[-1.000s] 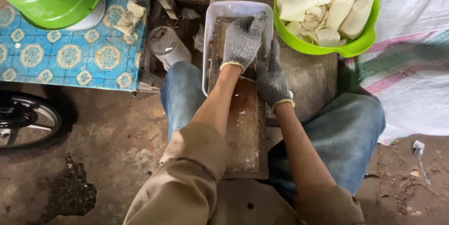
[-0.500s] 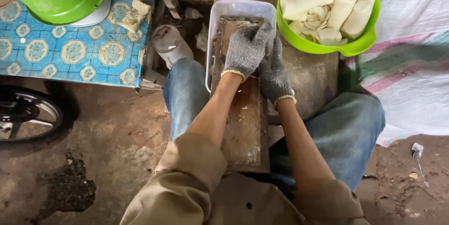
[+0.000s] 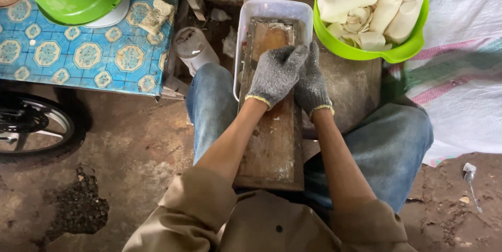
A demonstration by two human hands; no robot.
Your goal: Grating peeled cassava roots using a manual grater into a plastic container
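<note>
both hands wear knit work gloves of speckled grey yarn. the left glove (image 3: 275, 74) has a yellowish band edging its cuff, and the right glove (image 3: 310, 82) has the same pale yellow trim at the wrist. below the gloves the forearms are bare. further back, tan sleeves (image 3: 201, 199) are rolled up near the elbows, part of a khaki shirt with a dark button. the legs are in faded blue jeans (image 3: 389, 144).
</note>
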